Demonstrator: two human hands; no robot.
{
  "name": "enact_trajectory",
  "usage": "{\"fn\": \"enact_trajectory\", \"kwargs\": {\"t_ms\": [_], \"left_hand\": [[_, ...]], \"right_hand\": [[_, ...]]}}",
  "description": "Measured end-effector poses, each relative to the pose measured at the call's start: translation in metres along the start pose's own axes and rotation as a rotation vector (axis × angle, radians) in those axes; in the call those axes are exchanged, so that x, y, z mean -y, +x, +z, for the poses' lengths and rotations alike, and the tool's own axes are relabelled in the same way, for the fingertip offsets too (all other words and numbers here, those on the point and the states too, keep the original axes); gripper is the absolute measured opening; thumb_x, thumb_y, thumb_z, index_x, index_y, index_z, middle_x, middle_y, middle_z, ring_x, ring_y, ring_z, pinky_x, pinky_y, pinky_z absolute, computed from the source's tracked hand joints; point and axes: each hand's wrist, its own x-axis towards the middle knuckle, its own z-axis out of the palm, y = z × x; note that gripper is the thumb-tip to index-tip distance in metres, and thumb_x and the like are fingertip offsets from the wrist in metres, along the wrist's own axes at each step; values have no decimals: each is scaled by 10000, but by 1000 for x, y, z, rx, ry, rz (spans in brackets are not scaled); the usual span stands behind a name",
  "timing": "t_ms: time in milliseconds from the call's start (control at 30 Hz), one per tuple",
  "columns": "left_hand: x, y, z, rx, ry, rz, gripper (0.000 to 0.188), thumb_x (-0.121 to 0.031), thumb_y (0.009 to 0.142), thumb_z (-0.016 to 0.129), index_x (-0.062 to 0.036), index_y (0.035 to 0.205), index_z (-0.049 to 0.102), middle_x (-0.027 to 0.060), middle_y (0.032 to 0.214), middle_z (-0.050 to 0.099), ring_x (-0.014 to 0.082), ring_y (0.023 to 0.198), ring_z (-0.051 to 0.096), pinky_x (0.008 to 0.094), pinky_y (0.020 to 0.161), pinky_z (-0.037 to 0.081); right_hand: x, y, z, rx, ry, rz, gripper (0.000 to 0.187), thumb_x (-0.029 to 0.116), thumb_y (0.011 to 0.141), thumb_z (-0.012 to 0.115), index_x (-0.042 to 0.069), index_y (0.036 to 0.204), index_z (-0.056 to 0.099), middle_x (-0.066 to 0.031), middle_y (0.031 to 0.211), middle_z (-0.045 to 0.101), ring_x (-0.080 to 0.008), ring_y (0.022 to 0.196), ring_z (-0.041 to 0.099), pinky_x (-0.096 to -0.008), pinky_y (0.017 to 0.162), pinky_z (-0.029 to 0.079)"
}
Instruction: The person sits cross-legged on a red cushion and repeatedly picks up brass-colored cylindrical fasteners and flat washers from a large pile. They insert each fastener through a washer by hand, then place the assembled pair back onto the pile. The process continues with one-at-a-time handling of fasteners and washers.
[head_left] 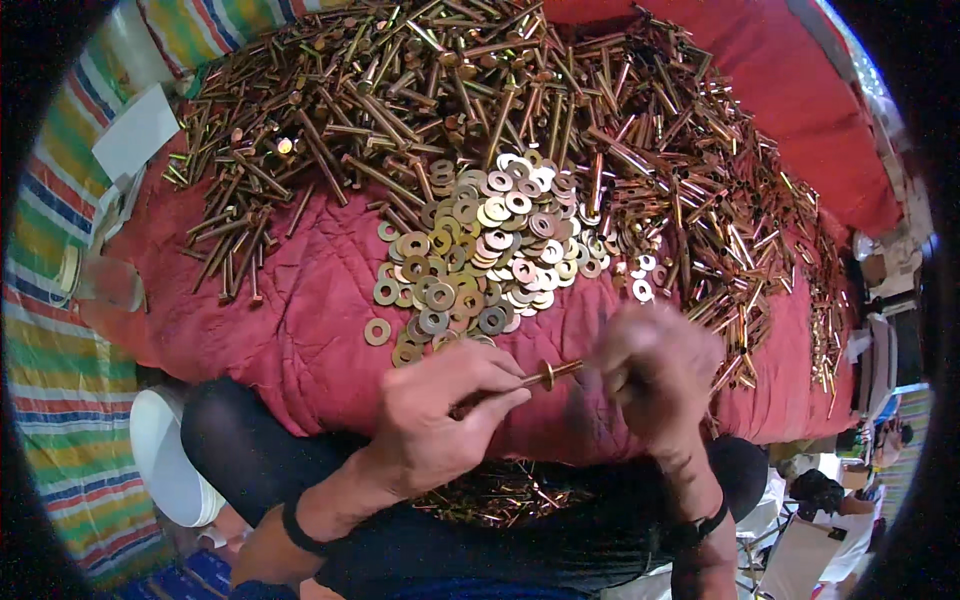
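Between the thumb and fingers of my left hand is a thin gold-coloured bolt, its free end pointing right. A flat round washer sits around its shank, just beyond my fingertips. Close to that free end is my right hand, smeared by motion, so its fingers and anything in them are unclear. Just beyond both hands lies a heap of loose washers. Bolts are piled behind and to the left of it, and slim metal tubes spread over the right side.
A red quilted cloth lies under the heaps. More small metal parts lie between my legs. At the left are a white bucket, a clear plastic jar, a white box and a striped tarp.
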Motion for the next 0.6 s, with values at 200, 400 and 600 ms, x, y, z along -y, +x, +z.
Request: {"fn": "enact_trajectory", "kwargs": {"t_ms": [200,400,600], "left_hand": [[-13,0,2,41,-358,-451,115,31,807,845,11,870,751,106,929,769,161,820,714,305,732,557],[-9,2,11,64,-554,-453,84,49,877,798,33,927,732,103,934,740,99,719,664,239,625,540],[-8,1,10,55,-723,-559,76,69,896,756,51,947,702,124,897,729,126,701,677,249,615,549]], "right_hand": [[-2,15,-4,-290,1227,185,246,227,1066,449,90,862,469,-46,775,538,-76,412,300,-252,388,247],[-8,9,-1,-382,1290,257,207,254,1011,490,93,881,509,-55,774,549,-77,426,327,-249,401,249],[-4,7,19,-439,952,283,355,340,1043,479,34,908,597,-84,832,601,-131,566,465,-298,507,367]]}}
